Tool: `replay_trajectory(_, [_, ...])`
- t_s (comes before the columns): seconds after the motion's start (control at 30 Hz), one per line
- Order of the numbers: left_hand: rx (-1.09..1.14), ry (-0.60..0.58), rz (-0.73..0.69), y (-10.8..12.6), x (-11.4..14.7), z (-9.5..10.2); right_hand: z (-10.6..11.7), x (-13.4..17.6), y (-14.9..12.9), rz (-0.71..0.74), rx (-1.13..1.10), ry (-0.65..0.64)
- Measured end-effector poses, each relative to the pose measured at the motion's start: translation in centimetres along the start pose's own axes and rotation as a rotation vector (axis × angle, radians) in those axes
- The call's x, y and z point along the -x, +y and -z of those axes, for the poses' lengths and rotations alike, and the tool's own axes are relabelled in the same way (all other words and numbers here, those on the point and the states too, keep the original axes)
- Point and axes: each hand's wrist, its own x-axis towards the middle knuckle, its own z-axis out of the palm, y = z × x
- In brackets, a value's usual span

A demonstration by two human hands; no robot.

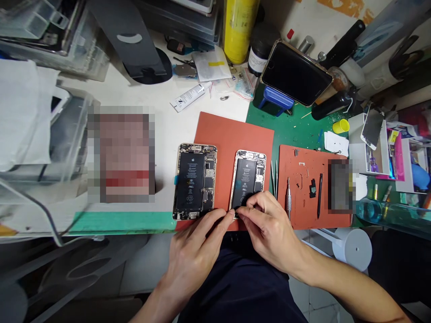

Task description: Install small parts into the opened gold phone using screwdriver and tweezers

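Two opened smartphones with bared batteries and circuit boards lie side by side on a red-brown mat (224,130). Over the lower edge of the smaller, white-rimmed phone (245,175), both hands meet. My left hand (198,244) is closed at its lower left corner, fingertips gripping the edge. My right hand (269,224) is in a pinch just above the same end; whatever lies between thumb and forefinger is too small to make out. The larger opened phone (191,179) sits to the left, just beyond my left hand's knuckles. Fingers cover the white-rimmed phone's bottom end.
Right of the phones, tweezers (274,179) lie beside a second red-brown mat (311,152) with a metal-handled screwdriver (288,199), a black stick tool (319,195) and small parts. Behind stand a propped-up phone (296,74), a yellow can (239,31) and a white tube (191,96).
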Motion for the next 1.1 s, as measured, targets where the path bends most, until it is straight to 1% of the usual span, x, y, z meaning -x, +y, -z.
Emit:
replay_trajectory(0.13, [-0.016,0.001,-0.009,0.0,0.1,0.0,0.0,0.1,-0.1,0.069,0.1,0.022])
replay_trajectory(0.27, [-0.014,-0.002,0.0,0.0,0.4,-0.1,0.0,0.2,0.0,0.14,0.16,0.009])
replay_trajectory(0.5, [-0.023,-0.009,-0.015,-0.1,0.5,0.0,-0.2,0.3,0.2,0.137,0.118,0.025])
replay_trajectory(0.63, [-0.015,-0.03,-0.028,-0.3,0.7,0.0,0.0,0.3,-0.2,0.186,0.164,0.004])
replay_trajectory(0.73, [-0.008,-0.024,-0.038,-0.3,0.9,-0.1,0.2,0.4,-0.3,0.223,0.194,-0.011])
replay_trajectory(0.8, [-0.011,-0.018,-0.041,-0.2,0.9,-0.1,0.4,0.5,-0.1,0.204,0.158,0.002])
replay_trajectory(0.9, [-0.016,-0.03,-0.043,-0.2,0.8,-0.1,0.6,0.7,0.3,0.141,0.091,0.061])
replay_trajectory(1.1, [-0.024,-0.065,-0.056,-0.3,1.0,0.1,1.2,0.7,0.2,0.036,0.042,0.159])
